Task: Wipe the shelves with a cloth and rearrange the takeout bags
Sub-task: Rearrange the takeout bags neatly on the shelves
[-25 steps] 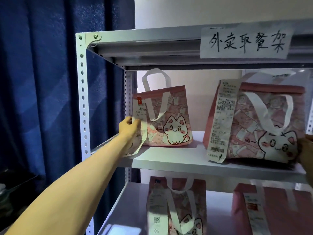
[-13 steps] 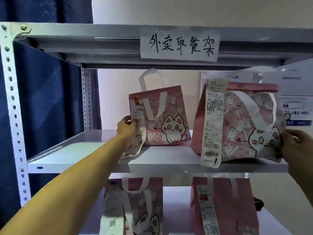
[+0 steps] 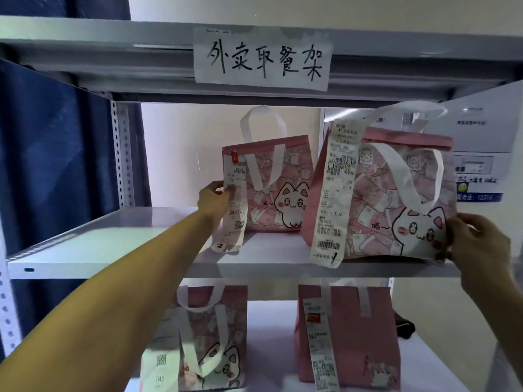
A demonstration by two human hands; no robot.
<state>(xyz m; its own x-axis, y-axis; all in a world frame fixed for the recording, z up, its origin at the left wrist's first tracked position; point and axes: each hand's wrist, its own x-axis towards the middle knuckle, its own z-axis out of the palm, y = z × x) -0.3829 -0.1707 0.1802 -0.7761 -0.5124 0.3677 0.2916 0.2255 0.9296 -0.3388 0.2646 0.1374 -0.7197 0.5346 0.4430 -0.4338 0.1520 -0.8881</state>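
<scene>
White metal shelf (image 3: 113, 250) — on it, left hand (image 3: 213, 198) grips the small cat-print takeout bag's (image 3: 278, 190) left edge; right hand (image 3: 478, 244) pinches the larger bag's (image 3: 396, 205) lower right corner. 2 more bags (image 3: 348, 335) stand below.

On the middle shelf (image 3: 119, 250), the smaller bag (image 3: 271, 190) stands left of (and behind) the larger bag (image 3: 396, 199); two more bags (image 3: 203, 340) below.
</scene>
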